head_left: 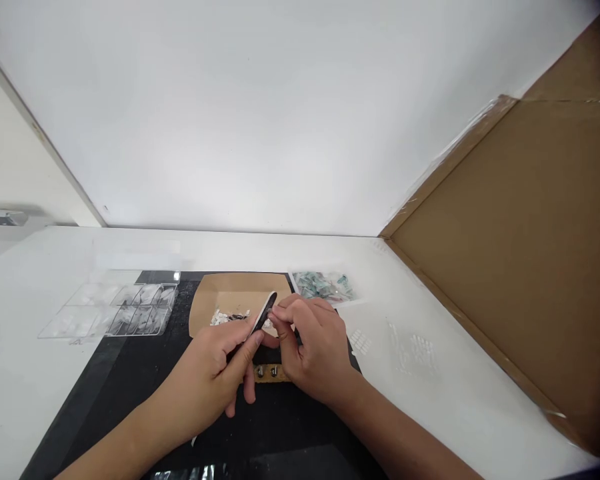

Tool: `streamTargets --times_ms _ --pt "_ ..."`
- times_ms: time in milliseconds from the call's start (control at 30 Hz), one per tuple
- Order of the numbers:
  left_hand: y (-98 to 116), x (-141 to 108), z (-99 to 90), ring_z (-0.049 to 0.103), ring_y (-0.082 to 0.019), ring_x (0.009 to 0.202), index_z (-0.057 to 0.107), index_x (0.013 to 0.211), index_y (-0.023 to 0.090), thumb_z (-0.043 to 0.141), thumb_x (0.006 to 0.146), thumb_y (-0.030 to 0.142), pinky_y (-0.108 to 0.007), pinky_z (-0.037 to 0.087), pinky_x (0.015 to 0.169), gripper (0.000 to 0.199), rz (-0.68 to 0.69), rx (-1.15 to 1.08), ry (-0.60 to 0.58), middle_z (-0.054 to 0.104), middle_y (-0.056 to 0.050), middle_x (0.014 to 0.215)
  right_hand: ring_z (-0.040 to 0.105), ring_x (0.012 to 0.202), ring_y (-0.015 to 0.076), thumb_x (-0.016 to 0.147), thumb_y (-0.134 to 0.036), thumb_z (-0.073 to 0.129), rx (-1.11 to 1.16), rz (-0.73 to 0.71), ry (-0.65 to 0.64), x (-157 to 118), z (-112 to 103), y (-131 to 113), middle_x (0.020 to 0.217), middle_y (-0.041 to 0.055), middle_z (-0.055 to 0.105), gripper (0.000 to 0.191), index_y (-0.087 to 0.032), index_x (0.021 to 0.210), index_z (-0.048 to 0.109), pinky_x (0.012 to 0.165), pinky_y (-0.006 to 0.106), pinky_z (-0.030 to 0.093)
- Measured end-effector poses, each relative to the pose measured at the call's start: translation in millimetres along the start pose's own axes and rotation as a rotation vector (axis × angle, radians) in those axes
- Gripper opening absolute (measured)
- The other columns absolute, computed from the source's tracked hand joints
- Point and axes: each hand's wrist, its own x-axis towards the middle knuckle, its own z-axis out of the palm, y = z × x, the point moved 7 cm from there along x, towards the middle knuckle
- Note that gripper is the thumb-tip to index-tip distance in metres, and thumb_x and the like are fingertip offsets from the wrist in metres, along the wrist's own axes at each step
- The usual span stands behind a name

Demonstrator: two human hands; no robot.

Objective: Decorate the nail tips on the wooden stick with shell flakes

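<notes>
My left hand (215, 367) is closed around a nail file (265, 315), a slim black strip with a whitish edge, tilted up and to the right. Against the upper part of the file, the fingertips of my right hand (317, 340) are pinched together. Whatever they hold is tiny and mostly covered by the fingers. Behind the hands lies a brown paper tray (197, 307) with white and dark bits (223, 317) in it. Below the hands, partly hidden by them, is a yellowish-brown strip (267, 373) bearing round shiny metal studs.
A clear compartment box (143, 310) with transparent pieces stands at left. A plastic bag of greenish pieces (325, 285) lies behind my right hand. Clear sheets of small tabs (415, 353) rest at right. A black mat (135, 380) covers the middle; a cardboard panel (520, 267) bounds the right.
</notes>
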Motion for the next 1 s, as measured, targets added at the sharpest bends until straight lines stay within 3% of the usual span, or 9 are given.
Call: streamTargets --times_ms 133,300,433,533,733,900,1000 --pt "-4.6 0.5 -2.6 0.052 -0.009 0.034 0.07 0.126 0.019 0.044 0.11 0.05 -0.017 0.045 0.04 0.044 0.031 0.036 0.046 0.069 0.002 0.062 0.07 0.077 0.0188 0.102 -0.008 0.054 -0.03 -0.025 0.071 1.9 -1.3 -0.7 0.087 0.0037 0.075 0.019 -0.025 0.094 0.05 0.074 0.036 0.042" --pt "-5.1 -2.4 -4.8 0.052 -0.008 0.035 0.07 0.12 0.02 0.035 0.112 0.053 -0.016 0.044 0.041 0.049 0.058 0.096 0.069 0.064 0.004 0.056 0.069 0.071 0.0173 0.096 -0.004 0.055 -0.037 -0.123 -0.034 2.3 6.3 -8.9 0.081 0.0003 0.073 0.023 -0.024 0.09 0.046 0.073 0.037 0.037" --pt "-4.2 -2.3 -5.7 0.053 -0.009 0.035 0.07 0.112 0.02 0.034 0.112 0.054 -0.017 0.044 0.041 0.049 0.034 0.086 0.078 0.062 0.005 0.053 0.069 0.072 0.0169 0.097 -0.007 0.058 -0.092 -0.091 0.049 6.8 1.1 -9.0 0.085 0.0014 0.076 0.02 -0.024 0.091 0.049 0.075 0.038 0.036" --pt "-5.8 -1.0 -6.6 0.051 -0.009 0.033 0.068 0.103 0.021 0.035 0.112 0.052 -0.017 0.041 0.04 0.046 0.033 0.079 0.102 0.059 0.006 0.05 0.067 0.067 0.0161 0.099 -0.01 0.056 -0.085 -0.112 -0.022 8.3 8.1 -10.2 0.08 0.0004 0.074 0.019 -0.024 0.089 0.049 0.073 0.038 0.035" --pt "-8.7 -1.3 -9.3 0.05 -0.01 0.032 0.067 0.095 0.022 0.039 0.111 0.05 -0.018 0.04 0.039 0.042 0.019 0.047 0.133 0.057 0.006 0.047 0.064 0.064 0.016 0.097 -0.009 0.055 -0.108 -0.081 0.0 9.2 11.4 -6.0 0.081 0.0003 0.075 0.018 -0.024 0.089 0.05 0.074 0.039 0.034" --pt "1.2 -3.2 -12.1 0.048 -0.011 0.033 0.066 0.087 0.022 0.043 0.11 0.043 -0.02 0.038 0.04 0.038 0.114 0.081 0.178 0.057 0.005 0.047 0.065 0.065 0.0157 0.097 -0.007 0.055 -0.139 -0.051 0.046 12.6 7.1 -5.9 0.084 0.0001 0.076 0.019 -0.024 0.09 0.05 0.075 0.039 0.033" --pt "2.9 -3.1 -13.0 0.046 -0.011 0.034 0.065 0.085 0.023 0.044 0.11 0.041 -0.022 0.037 0.04 0.038 0.129 0.104 0.194 0.057 0.005 0.048 0.064 0.063 0.0152 0.098 -0.007 0.053 -0.101 -0.064 -0.014 14.3 9.9 -8.2 0.08 -0.0008 0.075 0.021 -0.024 0.087 0.048 0.075 0.039 0.033"
